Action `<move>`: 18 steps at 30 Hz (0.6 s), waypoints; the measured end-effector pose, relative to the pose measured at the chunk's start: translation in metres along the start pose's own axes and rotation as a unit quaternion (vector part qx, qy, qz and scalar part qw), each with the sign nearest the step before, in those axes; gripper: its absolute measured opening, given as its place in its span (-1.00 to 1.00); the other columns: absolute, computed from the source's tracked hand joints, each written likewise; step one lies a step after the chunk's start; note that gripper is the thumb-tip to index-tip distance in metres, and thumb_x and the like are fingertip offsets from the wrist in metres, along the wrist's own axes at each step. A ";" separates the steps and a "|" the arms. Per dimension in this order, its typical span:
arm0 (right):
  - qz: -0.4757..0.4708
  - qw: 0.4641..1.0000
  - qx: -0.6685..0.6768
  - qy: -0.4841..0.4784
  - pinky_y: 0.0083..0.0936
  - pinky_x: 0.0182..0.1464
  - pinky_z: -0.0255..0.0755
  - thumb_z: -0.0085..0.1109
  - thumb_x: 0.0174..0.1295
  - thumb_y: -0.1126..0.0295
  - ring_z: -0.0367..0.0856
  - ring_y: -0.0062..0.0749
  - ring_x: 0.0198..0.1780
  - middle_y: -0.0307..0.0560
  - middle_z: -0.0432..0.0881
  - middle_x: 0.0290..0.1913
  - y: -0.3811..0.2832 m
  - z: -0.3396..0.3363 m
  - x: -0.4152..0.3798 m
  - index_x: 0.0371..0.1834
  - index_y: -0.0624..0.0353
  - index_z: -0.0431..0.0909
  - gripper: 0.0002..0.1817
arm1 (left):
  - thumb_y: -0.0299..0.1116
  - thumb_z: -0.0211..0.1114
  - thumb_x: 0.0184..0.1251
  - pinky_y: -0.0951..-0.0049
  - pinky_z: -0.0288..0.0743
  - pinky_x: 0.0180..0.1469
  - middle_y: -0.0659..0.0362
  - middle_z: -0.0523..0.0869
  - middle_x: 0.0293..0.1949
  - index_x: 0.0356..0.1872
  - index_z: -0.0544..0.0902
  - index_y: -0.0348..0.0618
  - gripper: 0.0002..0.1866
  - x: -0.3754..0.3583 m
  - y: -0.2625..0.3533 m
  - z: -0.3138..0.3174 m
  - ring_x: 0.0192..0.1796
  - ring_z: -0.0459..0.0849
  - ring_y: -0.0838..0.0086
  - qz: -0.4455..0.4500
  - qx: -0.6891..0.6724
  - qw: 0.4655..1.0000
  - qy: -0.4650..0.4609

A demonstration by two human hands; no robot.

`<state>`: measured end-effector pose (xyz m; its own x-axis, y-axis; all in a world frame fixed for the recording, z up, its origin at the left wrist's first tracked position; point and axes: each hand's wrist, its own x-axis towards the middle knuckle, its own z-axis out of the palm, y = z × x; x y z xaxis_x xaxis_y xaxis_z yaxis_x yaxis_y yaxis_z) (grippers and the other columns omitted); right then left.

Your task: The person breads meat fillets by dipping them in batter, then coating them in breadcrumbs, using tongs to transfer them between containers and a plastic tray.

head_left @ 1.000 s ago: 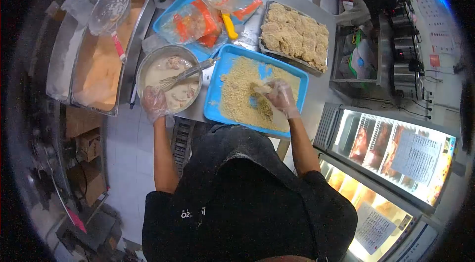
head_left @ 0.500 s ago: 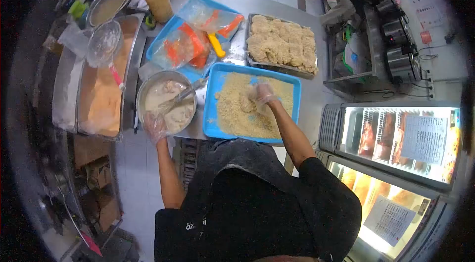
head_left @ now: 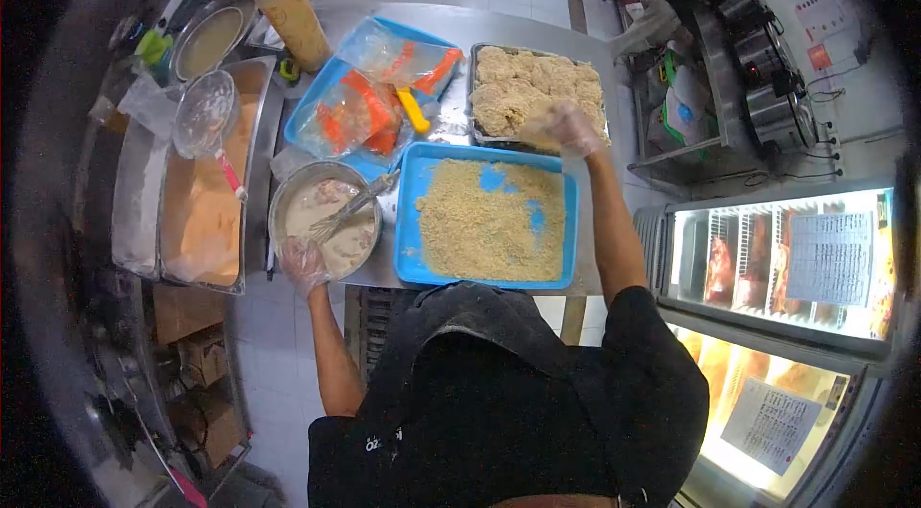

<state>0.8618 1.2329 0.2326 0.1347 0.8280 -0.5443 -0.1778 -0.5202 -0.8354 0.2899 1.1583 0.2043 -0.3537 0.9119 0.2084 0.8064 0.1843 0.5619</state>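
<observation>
Head view: right hand [head_left: 577, 131], fingers closed round a crumbed piece [head_left: 540, 127], probably soft, best cupped; left hand [head_left: 304, 261] grips the bowl [head_left: 277, 201].

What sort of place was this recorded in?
Most likely a commercial kitchen. A metal worktable bears a blue tray of crumbs and a large batch of crumb-coated pieces, and a lit glass-fronted cabinet stands off to the right.

Fisheye curve, blackened corners, bright fridge [head_left: 744, 263] glow at right, sheen on steel tabletop [head_left: 453, 115]; right grip [head_left: 576, 131] blurred, left side dim
</observation>
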 end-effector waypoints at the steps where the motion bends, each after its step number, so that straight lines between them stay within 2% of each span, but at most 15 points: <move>1: -0.051 0.994 -0.084 0.040 -0.41 -0.27 0.45 0.05 0.15 0.15 0.58 -0.35 -0.24 -0.05 0.62 -0.19 -0.009 0.005 -0.002 -0.20 0.21 0.54 -0.65 | -0.27 0.26 -0.11 0.09 0.39 -0.27 -0.07 0.57 -0.40 -0.38 0.52 -0.29 -0.70 0.001 -0.003 0.001 -0.31 0.54 -0.02 0.000 0.005 1.000 0.000; 2: -0.095 0.977 -0.171 0.089 -0.43 -0.29 0.45 -0.01 0.17 0.12 0.59 -0.34 -0.25 -0.05 0.63 -0.19 -0.018 0.010 -0.005 -0.21 0.19 0.56 -0.64 | -0.26 0.27 -0.11 0.08 0.39 -0.26 -0.07 0.57 -0.38 -0.38 0.52 -0.28 -0.69 0.002 -0.009 0.005 -0.30 0.54 -0.02 -0.002 0.010 1.000 0.000; 3: -0.153 0.920 -0.341 0.120 -0.43 -0.30 0.45 -0.04 0.18 0.12 0.59 -0.33 -0.26 -0.04 0.63 -0.19 -0.023 0.015 -0.005 -0.20 0.16 0.56 -0.64 | -0.25 0.27 -0.11 0.08 0.38 -0.25 -0.08 0.57 -0.37 -0.38 0.53 -0.28 -0.69 0.001 -0.012 0.007 -0.28 0.53 -0.02 -0.005 0.013 1.000 -0.001; 6: -0.347 0.893 -0.267 0.108 -0.40 -0.28 0.46 -0.02 0.18 0.16 0.60 -0.20 -0.30 0.05 0.63 -0.26 0.025 0.001 0.037 -0.19 0.14 0.57 -0.68 | -0.21 0.28 -0.10 0.07 0.38 -0.22 -0.11 0.57 -0.33 -0.34 0.53 -0.26 -0.66 -0.004 -0.007 0.006 -0.24 0.53 -0.03 -0.053 -0.042 0.998 0.003; 8: -0.317 0.862 -0.381 0.106 -0.36 -0.26 0.45 0.03 0.16 0.20 0.59 -0.14 -0.28 0.05 0.62 -0.26 0.033 0.059 0.000 -0.17 0.14 0.56 -0.71 | -0.22 0.28 -0.07 0.08 0.39 -0.22 -0.13 0.56 -0.31 -0.30 0.53 -0.23 -0.66 -0.006 -0.008 0.003 -0.22 0.53 -0.01 -0.039 -0.043 0.998 -0.002; 9: -0.413 0.723 -0.542 0.116 -0.35 -0.26 0.44 0.02 0.16 0.20 0.58 -0.11 -0.28 0.03 0.62 -0.26 0.051 0.080 0.000 -0.16 0.14 0.56 -0.70 | -0.23 0.28 -0.06 0.09 0.40 -0.22 -0.13 0.56 -0.30 -0.27 0.53 -0.22 -0.66 -0.007 -0.009 0.004 -0.22 0.53 0.00 -0.033 -0.042 0.999 -0.006; 11: -0.328 0.739 -0.587 0.046 -0.39 -0.23 0.43 -0.04 0.18 0.25 0.58 -0.17 -0.22 -0.02 0.58 -0.22 0.031 0.161 -0.052 0.02 0.13 0.41 -0.64 | -0.28 0.26 0.00 0.18 0.43 -0.24 -0.08 0.56 -0.29 -0.25 0.54 -0.19 -0.71 -0.004 -0.016 0.017 -0.24 0.54 0.06 0.165 -0.013 0.980 0.111; 12: -0.362 0.778 -0.512 0.047 -0.39 -0.22 0.42 -0.02 0.17 0.26 0.57 -0.17 -0.22 -0.02 0.59 -0.22 0.045 0.179 -0.049 0.00 0.14 0.42 -0.65 | -0.31 0.25 0.03 0.22 0.45 -0.25 -0.05 0.56 -0.29 -0.25 0.54 -0.17 -0.74 -0.001 -0.025 0.023 -0.26 0.55 0.09 0.260 0.010 0.952 0.164; 14: -0.406 0.847 -0.340 0.035 -0.40 -0.19 0.41 0.01 0.16 0.27 0.56 -0.16 -0.21 -0.03 0.59 -0.23 0.081 0.218 -0.043 -0.05 0.16 0.43 -0.67 | -0.30 0.27 0.02 0.24 0.44 -0.19 -0.02 0.57 -0.28 -0.22 0.54 -0.20 -0.71 -0.005 -0.047 0.017 -0.23 0.55 0.13 0.212 -0.050 0.969 0.116; 15: -0.372 0.845 -0.384 -0.006 -0.42 -0.17 0.40 0.05 0.17 0.25 0.55 -0.29 -0.20 -0.08 0.60 -0.22 0.082 0.234 -0.043 -0.04 0.15 0.46 -0.67 | -0.26 0.30 -0.01 0.22 0.40 -0.12 -0.02 0.58 -0.27 -0.21 0.55 -0.24 -0.65 -0.008 -0.046 0.018 -0.19 0.54 0.13 0.062 -0.141 0.988 0.029; 16: -0.338 0.837 -0.428 -0.048 -0.44 -0.15 0.38 0.08 0.17 0.23 0.53 -0.42 -0.19 -0.12 0.61 -0.22 0.082 0.250 -0.043 -0.03 0.14 0.49 -0.66 | -0.26 0.31 -0.02 0.22 0.40 -0.10 -0.01 0.59 -0.27 -0.22 0.55 -0.26 -0.64 -0.010 -0.036 0.016 -0.19 0.55 0.16 0.021 -0.085 0.996 0.025; 18: -0.309 0.924 -0.206 -0.091 -0.48 -0.15 0.37 0.09 0.17 0.23 0.50 -0.52 -0.21 -0.18 0.60 -0.26 0.087 0.277 -0.051 -0.02 0.16 0.48 -0.65 | -0.28 0.32 -0.03 0.23 0.40 -0.11 0.00 0.60 -0.29 -0.24 0.54 -0.28 -0.65 -0.013 -0.024 0.014 -0.22 0.56 0.19 -0.035 -0.017 0.999 0.019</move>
<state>0.5690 1.2035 0.2088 -0.0872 0.9955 0.0374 0.2686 0.0597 -0.9614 0.2819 1.1474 0.1773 -0.4259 0.8830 0.1975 0.7636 0.2336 0.6020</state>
